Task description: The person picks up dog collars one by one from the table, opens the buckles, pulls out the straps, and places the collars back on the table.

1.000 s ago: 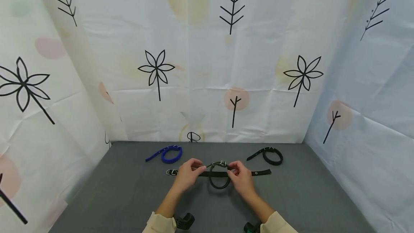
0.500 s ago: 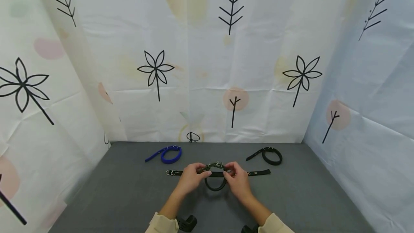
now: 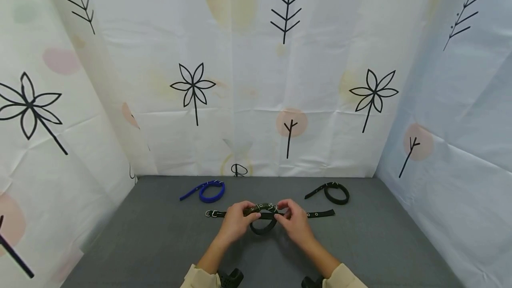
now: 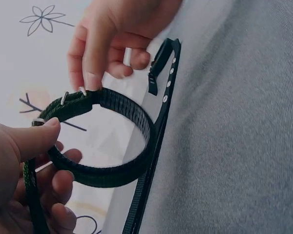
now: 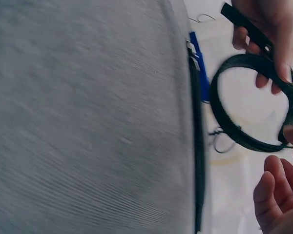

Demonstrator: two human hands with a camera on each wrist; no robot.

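A dark green collar (image 3: 262, 231) with metal fittings is buckled into a loop and held above the table. My left hand (image 3: 235, 222) pinches its strap beside the fittings; in the left wrist view the thumb presses near a metal loop (image 4: 38, 122) and the strap's tail hangs through the fingers. My right hand (image 3: 294, 220) pinches the other side of the buckle (image 4: 83, 91) with thumb and forefinger, its other fingers loosely bent. Behind the loop, a black collar (image 3: 321, 214) lies stretched out flat on the table, its middle partly hidden by the hands.
A coiled blue collar (image 3: 212, 198) lies at the back left of the grey table (image 3: 160, 234). Another dark coiled collar (image 3: 337, 200) lies at the back right. A printed white curtain (image 3: 248, 79) encloses the back and sides.
The held loop has shifted a little left and tipped, its lower part rising. My left hand has moved right, in closer to the fittings, and my right hand has come slightly left.
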